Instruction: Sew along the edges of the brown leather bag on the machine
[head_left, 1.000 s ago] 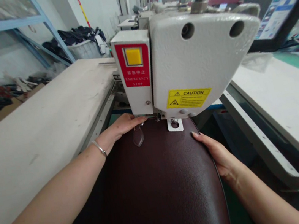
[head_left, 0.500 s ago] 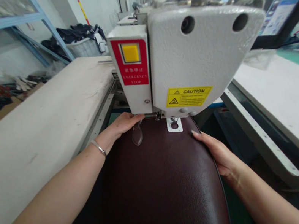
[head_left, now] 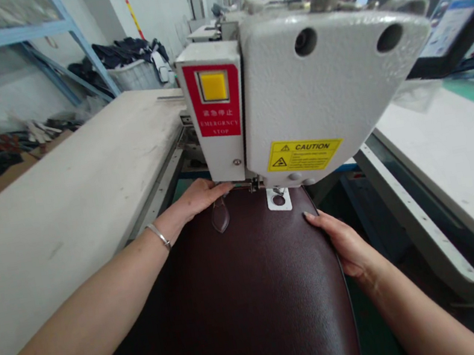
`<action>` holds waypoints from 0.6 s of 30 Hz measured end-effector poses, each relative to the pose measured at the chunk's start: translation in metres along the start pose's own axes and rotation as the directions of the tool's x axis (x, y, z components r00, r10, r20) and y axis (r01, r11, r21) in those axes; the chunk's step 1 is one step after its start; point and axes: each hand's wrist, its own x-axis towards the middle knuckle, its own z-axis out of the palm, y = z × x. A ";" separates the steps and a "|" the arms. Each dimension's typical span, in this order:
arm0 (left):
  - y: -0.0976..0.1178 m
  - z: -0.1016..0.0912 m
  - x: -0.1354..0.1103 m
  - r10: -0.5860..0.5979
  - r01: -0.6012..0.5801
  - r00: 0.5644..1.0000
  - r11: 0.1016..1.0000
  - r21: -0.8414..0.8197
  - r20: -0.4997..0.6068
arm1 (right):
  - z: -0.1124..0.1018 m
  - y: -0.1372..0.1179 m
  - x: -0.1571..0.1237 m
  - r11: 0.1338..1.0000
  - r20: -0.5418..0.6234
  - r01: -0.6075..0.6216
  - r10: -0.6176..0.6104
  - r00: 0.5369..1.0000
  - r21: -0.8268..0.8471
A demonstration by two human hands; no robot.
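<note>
A dark brown leather bag panel (head_left: 256,284) with a piped right edge runs under the head of a white sewing machine (head_left: 316,84). My left hand (head_left: 204,197) grips its far left part beside the machine, the thumb stretched along the top and the other fingers mostly hidden. Just below that hand lies a pointed leather tab (head_left: 221,217). My right hand (head_left: 344,241) holds the right edge, thumb on top and fingers curled underneath. Between the hands, a white presser plate (head_left: 279,199) with a round hole rests on the leather under the needle area.
A red emergency stop panel (head_left: 216,98) with a yellow button faces me. White worktables flank the machine, one on the left (head_left: 57,172) and one on the right (head_left: 454,157). Metal rails (head_left: 429,229) edge the gap. A screen (head_left: 456,16) stands at the right; a filled bin (head_left: 133,73) stands behind.
My view has shifted slightly, so the machine appears a little further right. The panel's right edge and my right hand sit slightly further left relative to the machine. Both hands keep their hold.
</note>
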 end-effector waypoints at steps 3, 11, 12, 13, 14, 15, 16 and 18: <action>-0.001 0.000 -0.003 0.032 -0.032 0.999 0.999 0.035 0.003 | -0.002 -0.002 0.001 1.000 0.014 0.007 -0.006 1.000 -0.017; -0.004 -0.001 -0.006 0.040 -0.042 0.999 0.996 0.077 0.029 | -0.005 0.000 0.004 0.999 0.021 0.024 -0.023 1.000 -0.043; -0.005 -0.001 -0.006 0.044 -0.046 0.999 0.996 0.076 0.033 | -0.006 0.000 0.005 0.999 0.027 0.022 -0.021 0.999 -0.042; -0.005 -0.001 -0.006 0.048 -0.050 0.998 0.996 0.073 0.036 | -0.007 0.001 0.005 0.999 0.031 0.020 -0.019 0.999 -0.042; -0.005 0.000 -0.006 0.052 -0.054 0.998 0.996 0.069 0.038 | -0.008 0.001 0.006 0.999 0.033 0.018 -0.017 0.999 -0.042; -0.005 0.000 -0.006 0.054 -0.057 0.998 0.996 0.067 0.041 | -0.009 0.001 0.007 0.999 0.032 0.018 -0.017 0.999 -0.044; -0.006 0.000 -0.006 0.055 -0.058 0.998 0.996 0.066 0.042 | -0.009 0.001 0.007 0.999 0.030 0.017 -0.016 0.999 -0.047; -0.005 0.000 -0.008 0.052 -0.055 0.998 0.996 0.070 0.043 | -0.010 0.000 0.008 0.998 0.024 0.019 -0.018 1.000 -0.056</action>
